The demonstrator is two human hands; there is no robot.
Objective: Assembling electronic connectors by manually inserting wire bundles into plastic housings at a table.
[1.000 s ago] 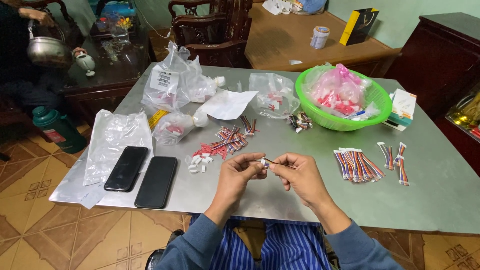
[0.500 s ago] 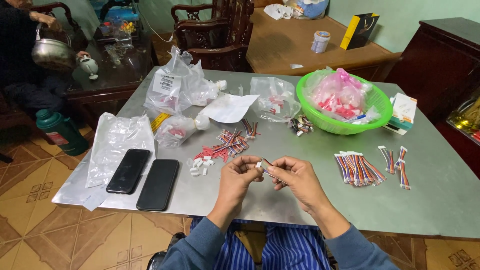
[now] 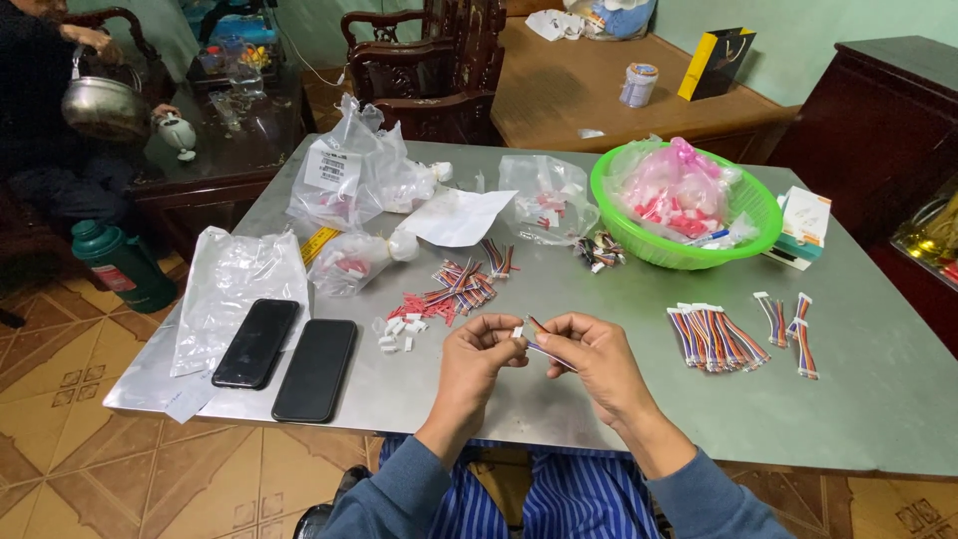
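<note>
Here, head view only. The small white connector (image 3: 519, 333) pinched at the left hand's (image 3: 479, 351) fingertips is tiny and partly covered, so its shape is hard to make out. The right hand (image 3: 597, 361) grasps the coloured wire bundle (image 3: 547, 350) running from that connector; both are held just above the near edge of the steel table (image 3: 878, 399). The person's lap and sleeves are cut off at the bottom edge.

Packages: clear plastic bags (image 3: 351, 180) with a white label sit at table centre-left; a flat empty bag (image 3: 238, 289) lies under two black phones (image 3: 289, 354). A white-and-green box (image 3: 801, 228) stands beside the bowl.

Containers: the green plastic bowl (image 3: 748, 215) holds a pink bag (image 3: 677, 185) of red-and-white parts. Loose white connectors (image 3: 399, 331) lie left of the hands; finished wire harnesses (image 3: 717, 337) lie to the right.
</note>
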